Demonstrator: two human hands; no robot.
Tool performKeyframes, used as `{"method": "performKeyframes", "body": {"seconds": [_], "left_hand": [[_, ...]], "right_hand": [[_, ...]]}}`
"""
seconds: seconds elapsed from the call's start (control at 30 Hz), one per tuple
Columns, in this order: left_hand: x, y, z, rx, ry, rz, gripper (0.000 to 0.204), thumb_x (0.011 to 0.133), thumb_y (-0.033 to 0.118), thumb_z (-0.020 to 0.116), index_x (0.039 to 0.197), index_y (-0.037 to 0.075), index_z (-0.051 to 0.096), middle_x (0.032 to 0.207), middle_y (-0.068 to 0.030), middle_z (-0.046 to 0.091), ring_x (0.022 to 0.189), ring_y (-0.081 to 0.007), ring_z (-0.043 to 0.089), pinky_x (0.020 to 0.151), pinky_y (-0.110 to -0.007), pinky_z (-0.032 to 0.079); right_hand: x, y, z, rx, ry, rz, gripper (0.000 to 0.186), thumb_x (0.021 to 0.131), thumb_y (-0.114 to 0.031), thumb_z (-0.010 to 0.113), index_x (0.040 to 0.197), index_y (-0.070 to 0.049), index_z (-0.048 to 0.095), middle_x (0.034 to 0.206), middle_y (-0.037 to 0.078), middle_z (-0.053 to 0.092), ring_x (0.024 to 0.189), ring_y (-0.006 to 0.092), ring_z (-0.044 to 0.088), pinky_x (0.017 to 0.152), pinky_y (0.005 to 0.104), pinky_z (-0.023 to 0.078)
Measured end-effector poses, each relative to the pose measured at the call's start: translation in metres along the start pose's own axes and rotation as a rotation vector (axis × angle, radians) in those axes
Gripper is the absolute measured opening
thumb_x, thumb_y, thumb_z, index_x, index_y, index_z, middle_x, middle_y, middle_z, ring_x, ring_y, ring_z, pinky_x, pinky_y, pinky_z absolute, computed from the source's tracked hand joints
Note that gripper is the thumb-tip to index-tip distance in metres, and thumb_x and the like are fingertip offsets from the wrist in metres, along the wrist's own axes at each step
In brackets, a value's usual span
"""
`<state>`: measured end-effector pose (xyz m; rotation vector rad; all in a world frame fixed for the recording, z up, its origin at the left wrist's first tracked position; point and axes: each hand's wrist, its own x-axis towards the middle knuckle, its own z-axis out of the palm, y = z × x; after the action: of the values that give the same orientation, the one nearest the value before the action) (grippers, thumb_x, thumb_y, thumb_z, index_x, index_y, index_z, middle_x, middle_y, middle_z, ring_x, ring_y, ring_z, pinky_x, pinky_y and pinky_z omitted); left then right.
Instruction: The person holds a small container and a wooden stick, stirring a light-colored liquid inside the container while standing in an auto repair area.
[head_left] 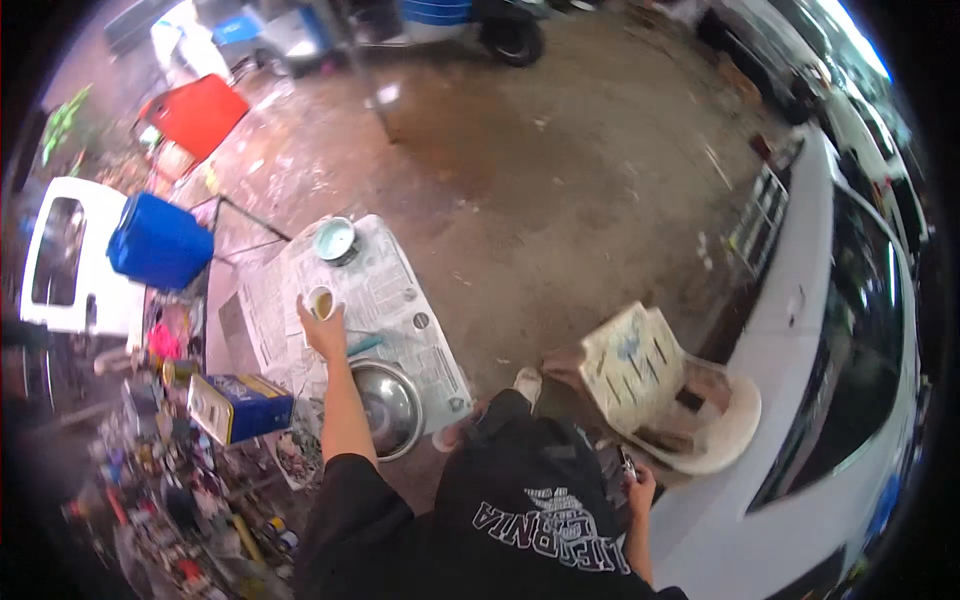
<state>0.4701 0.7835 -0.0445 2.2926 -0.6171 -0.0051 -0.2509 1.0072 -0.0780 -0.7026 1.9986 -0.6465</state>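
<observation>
My left hand [324, 334] grips a small white cup [319, 304] with yellowish liquid over the newspaper-covered table [430, 355]. Farther up the paper is a tin of pale mint paint [334, 237]. Beside my left wrist lie a slim teal-handled tool [362, 344] and a steel bowl [398, 410], partly hidden by my forearm. Down at my right side, my right hand [640, 485] is closed on a small dark-and-silver object [627, 463], too small to make out.
A blue-and-yellow tin [240, 405], blue jerrycan [160, 240] and cluttered pile [170, 500] are at left, a red container [195, 115] beyond. A cream plastic chair [716, 420] stands right beside a white car [800, 350]. A thin pole [380, 110] and scooter [510, 40] are ahead.
</observation>
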Motion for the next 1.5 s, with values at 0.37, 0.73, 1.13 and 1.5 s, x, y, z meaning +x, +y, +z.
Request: {"method": "performKeyframes", "body": {"seconds": [0.37,0.73,1.13,1.5], "left_hand": [[0.009,0.025,0.022,-0.042,0.046,-0.182,0.104,0.064,0.017,0.088,0.151,0.014,0.031,0.143,-0.0197,0.051,0.128,-0.0402,0.051,0.104,-0.047,0.044],[-0.015,0.03,0.059,-0.155,0.274,-0.51,0.106,0.066,0.006,0.086,0.154,0.015,0.028,0.14,-0.0206,0.054,0.124,-0.0398,0.056,0.099,-0.045,0.047],[-0.09,0.095,0.061,-0.449,0.305,-0.768,0.062,0.078,0.003,0.076,0.135,0.009,0.054,0.121,-0.015,0.067,0.08,-0.0235,0.072,0.069,-0.032,0.056],[-0.116,0.129,0.088,-0.588,0.606,-0.962,0.041,0.085,0.004,0.071,0.125,0.005,0.061,0.102,-0.008,0.072,0.067,-0.016,0.07,0.06,-0.029,0.055]], "right_hand": [[0.2,-0.307,0.096,-0.278,-0.389,-0.542,0.03,0.084,0.002,0.071,0.113,0.003,0.062,0.093,0.007,0.07,0.081,0.0115,0.065,0.072,0.0247,0.051],[0.137,-0.506,0.441,-0.496,-1.171,-0.759,0.025,0.081,-0.006,0.078,0.099,-0.001,0.061,0.09,0.007,0.066,0.075,0.0121,0.063,0.066,0.0281,0.052],[-0.009,-0.527,0.614,-0.602,-1.506,-1.403,0.022,0.08,-0.013,0.079,0.095,-0.003,0.066,0.083,0.013,0.068,0.068,0.0232,0.064,0.065,0.0345,0.051],[-0.023,-0.529,0.674,-0.659,-1.915,-1.75,0.027,0.084,-0.009,0.07,0.109,-0.005,0.06,0.112,0.017,0.061,0.096,0.0411,0.062,0.08,0.0481,0.051]]}}
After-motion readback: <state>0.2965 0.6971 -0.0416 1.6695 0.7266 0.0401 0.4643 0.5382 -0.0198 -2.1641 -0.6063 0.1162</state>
